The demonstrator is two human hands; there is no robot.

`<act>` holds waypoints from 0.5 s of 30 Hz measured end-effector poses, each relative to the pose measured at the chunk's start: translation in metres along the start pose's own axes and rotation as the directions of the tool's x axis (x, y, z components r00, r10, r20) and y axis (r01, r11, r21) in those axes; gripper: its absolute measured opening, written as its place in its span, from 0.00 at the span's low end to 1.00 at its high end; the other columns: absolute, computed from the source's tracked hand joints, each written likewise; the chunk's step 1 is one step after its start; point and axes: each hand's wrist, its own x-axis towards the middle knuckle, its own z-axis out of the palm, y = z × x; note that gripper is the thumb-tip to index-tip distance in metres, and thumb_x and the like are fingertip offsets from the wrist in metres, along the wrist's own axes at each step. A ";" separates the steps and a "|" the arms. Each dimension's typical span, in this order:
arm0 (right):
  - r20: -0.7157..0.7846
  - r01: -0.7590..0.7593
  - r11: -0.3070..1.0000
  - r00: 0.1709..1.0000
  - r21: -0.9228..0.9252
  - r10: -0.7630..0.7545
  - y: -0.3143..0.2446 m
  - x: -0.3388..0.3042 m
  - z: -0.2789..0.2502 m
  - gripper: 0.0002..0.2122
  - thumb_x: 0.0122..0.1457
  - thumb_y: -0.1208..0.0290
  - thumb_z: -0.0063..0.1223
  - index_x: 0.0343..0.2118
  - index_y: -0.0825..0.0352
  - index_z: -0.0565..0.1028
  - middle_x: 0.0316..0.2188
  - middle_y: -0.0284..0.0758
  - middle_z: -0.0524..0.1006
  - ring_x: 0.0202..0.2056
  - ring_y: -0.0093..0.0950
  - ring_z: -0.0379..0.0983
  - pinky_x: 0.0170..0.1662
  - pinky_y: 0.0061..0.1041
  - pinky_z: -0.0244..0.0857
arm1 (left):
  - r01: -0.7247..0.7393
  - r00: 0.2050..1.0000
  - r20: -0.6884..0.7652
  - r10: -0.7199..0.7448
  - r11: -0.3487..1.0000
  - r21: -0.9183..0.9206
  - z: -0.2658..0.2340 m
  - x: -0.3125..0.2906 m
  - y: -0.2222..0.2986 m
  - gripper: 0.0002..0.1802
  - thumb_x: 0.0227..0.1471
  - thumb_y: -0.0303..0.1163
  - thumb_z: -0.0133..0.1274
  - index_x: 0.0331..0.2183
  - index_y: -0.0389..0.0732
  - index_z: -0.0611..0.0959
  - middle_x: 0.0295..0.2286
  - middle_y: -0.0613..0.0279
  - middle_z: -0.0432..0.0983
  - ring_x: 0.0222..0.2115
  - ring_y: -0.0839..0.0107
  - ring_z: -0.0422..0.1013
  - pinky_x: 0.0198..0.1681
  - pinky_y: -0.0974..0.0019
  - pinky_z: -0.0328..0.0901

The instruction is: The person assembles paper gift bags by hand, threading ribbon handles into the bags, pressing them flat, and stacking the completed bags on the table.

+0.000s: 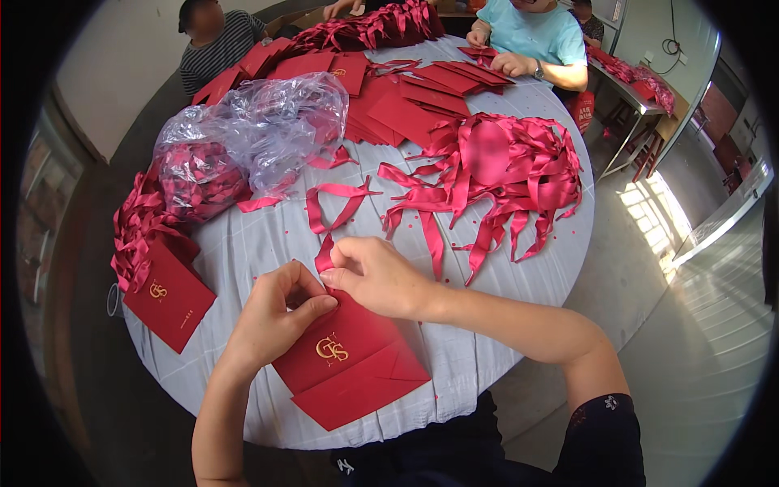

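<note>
A flat-folded red paper gift bag [369,357] with a gold emblem lies at the near edge of the round table. Its bottom flap points toward me. My left hand [280,316] is closed at the bag's top edge, thumb and fingers pinching it. Just right of it, my right hand [381,280] is closed in a pinch on a crimson ribbon [324,256], whose end sticks up past the fingers. The fingertips nearly meet and hide where ribbon and bag come together. A loose ribbon [345,211] curls on the cloth beyond my hands.
A heap of crimson ribbons [519,170] lies at right. Behind are stacked red bags [406,105] and a clear plastic bag [284,122] holding ribbons. More finished-looking red bags with ribbons [170,296] sit at left. Co-workers [535,36] sit across the table.
</note>
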 end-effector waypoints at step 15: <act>0.212 -0.088 0.848 0.977 0.523 -0.029 -0.026 0.002 -0.028 0.22 0.66 0.53 0.34 0.47 0.68 0.71 0.41 0.31 0.74 0.43 0.19 0.70 0.47 0.21 0.64 | -0.200 0.971 -0.183 0.153 0.942 -0.271 -0.032 0.005 0.012 0.06 0.51 0.23 0.53 0.28 0.38 0.71 0.24 0.70 0.71 0.26 0.85 0.66 0.31 0.80 0.61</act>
